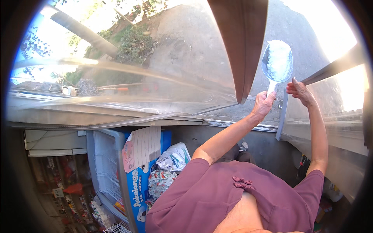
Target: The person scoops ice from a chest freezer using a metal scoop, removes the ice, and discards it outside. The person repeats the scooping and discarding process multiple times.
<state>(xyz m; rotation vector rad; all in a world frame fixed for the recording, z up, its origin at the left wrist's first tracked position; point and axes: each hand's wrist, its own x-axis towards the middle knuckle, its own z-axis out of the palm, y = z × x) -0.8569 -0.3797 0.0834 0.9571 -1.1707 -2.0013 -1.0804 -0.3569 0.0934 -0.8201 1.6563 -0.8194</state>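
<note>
Ice, or some white granular stuff like it, fills the bowl of a clear plastic scoop [277,62] heaped to the rim. The scoop stands nearly upright, its long axis running from the bowl at the top down through the white handle, with the bowl tipped slightly to the left. It is held out over grey pavement, beyond the metal sill of an opening, between a brown post [243,42] and a clear plastic panel [338,105] on the right.

The left hand [264,105] sits just below the bowl, fingers curled tight around the bottom of the handle, so the scoop rises straight out of its grip. The right hand [299,90] is beside the handle, to the right of it, fingers bent and close together; whether they touch the handle cannot be told.

Lower left, a chest freezer [116,171] stands open, holding wire baskets and crumpled food packets [165,176].
</note>
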